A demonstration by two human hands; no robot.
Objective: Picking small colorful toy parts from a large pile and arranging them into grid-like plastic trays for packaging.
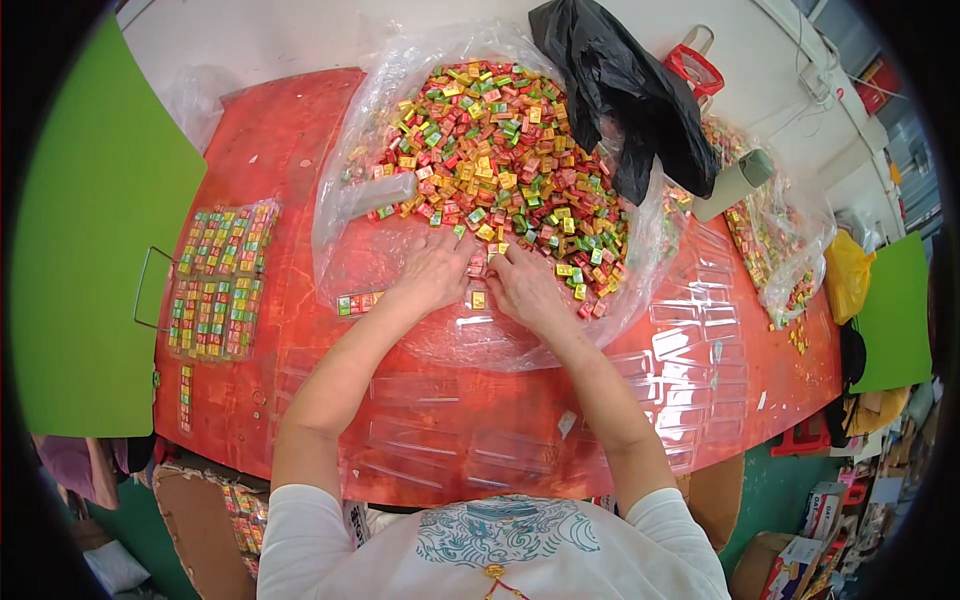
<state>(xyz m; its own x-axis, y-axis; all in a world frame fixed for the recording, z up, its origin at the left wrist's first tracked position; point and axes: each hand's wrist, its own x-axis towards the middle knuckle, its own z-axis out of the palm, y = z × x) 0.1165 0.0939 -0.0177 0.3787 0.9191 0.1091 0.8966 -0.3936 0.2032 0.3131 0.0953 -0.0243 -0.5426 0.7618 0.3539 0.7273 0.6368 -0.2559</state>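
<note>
Both hands meet at the near edge of a large heap of small wrapped candies (490,150) in red, yellow, green and orange, lying on a spread clear plastic bag (430,345). My left hand (437,272) has its fingers curled in against pink candies (476,266) between the hands. My right hand (524,287) pinches a yellow candy (498,249) with thumb and fingers. Just below them lies a single yellow candy (478,299). By my left forearm is a short row of candies (358,303) in a clear tray.
Filled trays (222,280) stand on the red table at left, beside a green panel (90,240). Clear trays (690,370) cover the right; more lie in front. A clear scoop (380,194), black bag (635,90) and second candy bag (770,230) lie farther back.
</note>
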